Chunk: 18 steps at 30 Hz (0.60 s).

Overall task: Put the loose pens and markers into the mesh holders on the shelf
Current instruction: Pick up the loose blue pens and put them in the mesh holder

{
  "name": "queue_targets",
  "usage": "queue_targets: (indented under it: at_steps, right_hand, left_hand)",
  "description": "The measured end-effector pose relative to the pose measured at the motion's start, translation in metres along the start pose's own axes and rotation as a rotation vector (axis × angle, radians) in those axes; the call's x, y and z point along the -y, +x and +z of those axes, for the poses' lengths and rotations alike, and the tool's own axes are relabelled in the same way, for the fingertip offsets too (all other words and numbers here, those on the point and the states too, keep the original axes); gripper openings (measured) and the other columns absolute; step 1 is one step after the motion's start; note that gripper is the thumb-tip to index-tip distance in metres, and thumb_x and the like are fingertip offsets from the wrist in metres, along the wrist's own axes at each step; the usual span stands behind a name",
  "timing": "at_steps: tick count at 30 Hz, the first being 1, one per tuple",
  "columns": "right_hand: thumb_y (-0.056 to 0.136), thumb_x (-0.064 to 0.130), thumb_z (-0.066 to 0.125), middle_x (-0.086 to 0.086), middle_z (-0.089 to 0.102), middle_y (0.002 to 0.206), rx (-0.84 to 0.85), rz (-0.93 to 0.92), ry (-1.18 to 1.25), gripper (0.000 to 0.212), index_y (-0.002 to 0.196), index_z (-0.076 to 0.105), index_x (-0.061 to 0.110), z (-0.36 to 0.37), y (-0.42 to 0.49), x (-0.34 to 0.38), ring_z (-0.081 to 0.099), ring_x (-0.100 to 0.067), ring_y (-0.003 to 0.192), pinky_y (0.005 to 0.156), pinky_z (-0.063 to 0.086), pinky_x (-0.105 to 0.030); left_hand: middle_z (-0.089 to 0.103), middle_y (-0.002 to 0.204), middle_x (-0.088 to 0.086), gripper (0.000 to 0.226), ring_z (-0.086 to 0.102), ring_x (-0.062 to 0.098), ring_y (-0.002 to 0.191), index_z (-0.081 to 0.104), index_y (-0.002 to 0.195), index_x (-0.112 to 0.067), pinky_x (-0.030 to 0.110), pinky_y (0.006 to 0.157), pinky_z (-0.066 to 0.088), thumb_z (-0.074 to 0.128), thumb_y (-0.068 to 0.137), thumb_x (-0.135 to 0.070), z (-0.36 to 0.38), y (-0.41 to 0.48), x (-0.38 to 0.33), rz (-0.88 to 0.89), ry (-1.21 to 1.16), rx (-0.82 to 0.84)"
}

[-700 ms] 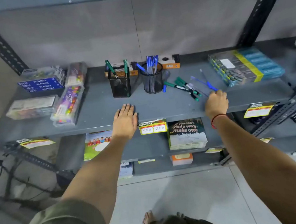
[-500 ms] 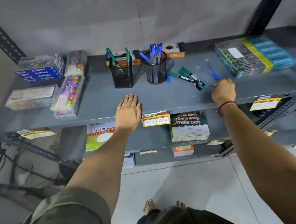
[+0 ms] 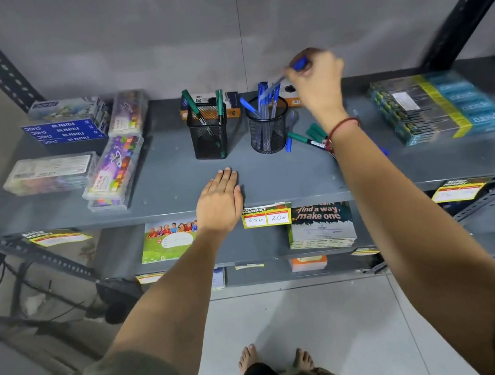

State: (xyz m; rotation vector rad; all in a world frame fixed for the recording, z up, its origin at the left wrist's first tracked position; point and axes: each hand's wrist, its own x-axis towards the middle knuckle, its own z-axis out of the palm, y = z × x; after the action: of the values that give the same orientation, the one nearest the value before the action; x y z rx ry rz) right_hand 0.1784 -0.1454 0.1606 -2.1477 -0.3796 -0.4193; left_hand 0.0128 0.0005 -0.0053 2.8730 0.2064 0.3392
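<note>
My right hand [image 3: 319, 83] is raised above the round mesh holder [image 3: 268, 135] and grips a blue pen [image 3: 298, 65], which tilts down toward the holder's blue pens. The hand and pen are blurred. A square mesh holder [image 3: 209, 142] to the left holds two green markers. Loose green markers [image 3: 312, 136] lie on the grey shelf [image 3: 177, 193] right of the round holder, partly hidden by my forearm. A loose blue pen [image 3: 290, 136] leans by the round holder. My left hand [image 3: 221, 201] lies flat on the shelf's front edge, holding nothing.
Oil pastel boxes [image 3: 67, 129] and crayon packs [image 3: 115, 170] sit at the left, a stack of pen boxes [image 3: 437, 105] at the right. Orange-edged boxes [image 3: 211, 110] stand behind the holders. Notebooks [image 3: 322, 224] lie on the lower shelf.
My right hand has lifted from the loose pens with a blue pen and moved up and left over the round holder. The left hand has stayed flat.
</note>
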Motion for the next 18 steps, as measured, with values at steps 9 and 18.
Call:
queue_targets:
  at_steps: [9, 18]
  right_hand:
    - [0.085, 0.018, 0.066, -0.015, 0.071, 0.094, 0.131, 0.199, -0.014, 0.020, 0.099, 0.069, 0.004, 0.020, 0.013, -0.034, 0.064, -0.027, 0.096, 0.088, 0.051, -0.031]
    - [0.088, 0.002, 0.057, -0.025, 0.068, 0.108, 0.460, 0.287, -0.466, 0.021, 0.106, 0.068, 0.001, 0.033, -0.035, -0.090, 0.064, -0.041, 0.102, 0.089, 0.053, -0.043]
  left_hand:
    - [0.048, 0.138, 0.017, 0.047, 0.042, 0.029, 0.130, 0.046, 0.132, -0.002, 0.040, 0.108, 0.031, 0.029, 0.092, -0.022, 0.000, 0.000, 0.001, 0.005, 0.004, -0.015]
    - [0.051, 0.136, 0.015, 0.045, 0.045, 0.028, 0.128, 0.049, 0.130, -0.003, 0.040, 0.107, 0.034, 0.032, 0.092, -0.020, 0.005, 0.001, 0.002, -0.001, 0.021, -0.034]
